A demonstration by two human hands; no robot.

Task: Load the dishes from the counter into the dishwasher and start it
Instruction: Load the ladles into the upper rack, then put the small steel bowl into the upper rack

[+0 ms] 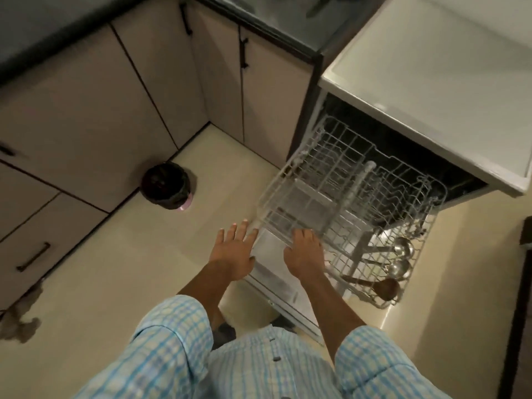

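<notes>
White wire rack point(313, 168) gripped at its front rim by right hand point(302, 252), left hand point(234, 250) spread open beside.

The fingertips of the right hand point(302, 254) drop out of sight behind the front rim of the white wire upper rack point(331, 180), so whether they grip it cannot be told. Behind that rack, the cavity of the white dishwasher point(431, 82) is black and unreadable. Dark shapes on the glossy black counter point(288, 27) at top centre are smeared and cut by the top edge. A crumpled grey cloth point(20, 323) at lower left is blurred and clipped by the left edge. The round black bin point(165, 185) is too dark inside to read. A dark upright object point(518, 298) runs off the right edge.
</notes>
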